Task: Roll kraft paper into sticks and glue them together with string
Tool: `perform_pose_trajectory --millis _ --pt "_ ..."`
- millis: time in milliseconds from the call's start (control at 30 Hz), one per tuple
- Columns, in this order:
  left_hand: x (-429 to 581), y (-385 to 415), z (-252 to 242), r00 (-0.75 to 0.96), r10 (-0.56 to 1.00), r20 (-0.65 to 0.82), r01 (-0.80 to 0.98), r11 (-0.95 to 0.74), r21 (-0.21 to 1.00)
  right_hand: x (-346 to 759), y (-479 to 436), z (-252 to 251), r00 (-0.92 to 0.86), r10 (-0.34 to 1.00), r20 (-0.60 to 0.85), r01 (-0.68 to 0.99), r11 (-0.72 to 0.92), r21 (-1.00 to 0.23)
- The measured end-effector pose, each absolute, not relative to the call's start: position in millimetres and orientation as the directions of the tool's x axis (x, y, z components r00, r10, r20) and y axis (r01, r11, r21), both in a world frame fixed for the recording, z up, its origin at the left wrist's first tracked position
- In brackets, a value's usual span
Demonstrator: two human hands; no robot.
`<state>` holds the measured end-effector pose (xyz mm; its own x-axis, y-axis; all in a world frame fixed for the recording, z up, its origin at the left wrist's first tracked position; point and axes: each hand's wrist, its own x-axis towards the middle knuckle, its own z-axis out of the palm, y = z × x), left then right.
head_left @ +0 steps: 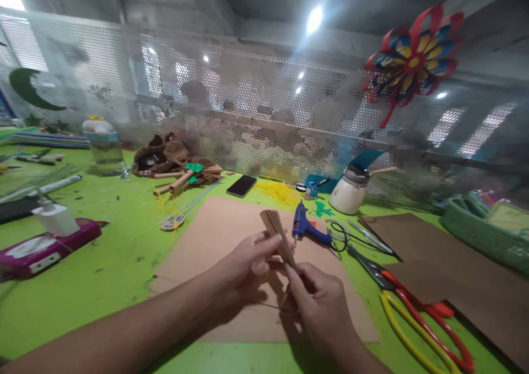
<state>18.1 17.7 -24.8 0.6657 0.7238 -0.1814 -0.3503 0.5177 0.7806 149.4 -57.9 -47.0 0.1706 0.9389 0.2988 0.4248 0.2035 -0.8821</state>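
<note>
A narrow bundle of folded brown paper is held tilted above a large sheet of tan paper. My right hand pinches the bundle's lower end between thumb and fingers. On the bundle's left side, my left hand has its fingers closed around the middle part; its fingertips are partly hidden behind the paper. A thin yellow strand shows beneath the bundle, near my right hand. Just right of the bundle, a blue glue gun lies on the tan sheet.
Scissors with red and yellow handles lie right, by brown cardboard and a green basket. A phone, white jar and yellow shreds are behind. Left are a purple power strip and glass jar.
</note>
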Motion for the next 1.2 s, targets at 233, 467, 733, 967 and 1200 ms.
perform_pose_trajectory --millis 233,467,733,967,1200 --pt "22.9 19.1 -29.8 0.585 0.81 -0.048 -0.385 0.329 0.862 160.0 -51.8 -56.4 0.04 0.826 0.562 0.755 0.343 -0.558" --pt "20.7 21.7 -30.6 0.583 0.81 -0.062 -0.407 0.358 0.84 153.2 -54.2 -49.5 0.085 0.956 0.281 0.482 0.207 -0.852" --pt "20.4 20.1 -30.6 0.607 0.789 -0.089 -0.405 0.404 0.821 155.4 -54.9 -49.9 0.075 0.966 0.249 0.459 0.188 -0.868" --pt "20.8 17.4 -25.4 0.622 0.775 -0.114 -0.425 0.456 0.782 157.1 -55.1 -50.4 0.035 0.944 0.329 0.58 0.249 -0.775" --pt "22.9 8.7 -19.1 0.582 0.792 -0.185 -0.382 0.467 0.797 154.1 -58.0 -51.0 0.025 0.947 0.321 0.622 0.236 -0.747"
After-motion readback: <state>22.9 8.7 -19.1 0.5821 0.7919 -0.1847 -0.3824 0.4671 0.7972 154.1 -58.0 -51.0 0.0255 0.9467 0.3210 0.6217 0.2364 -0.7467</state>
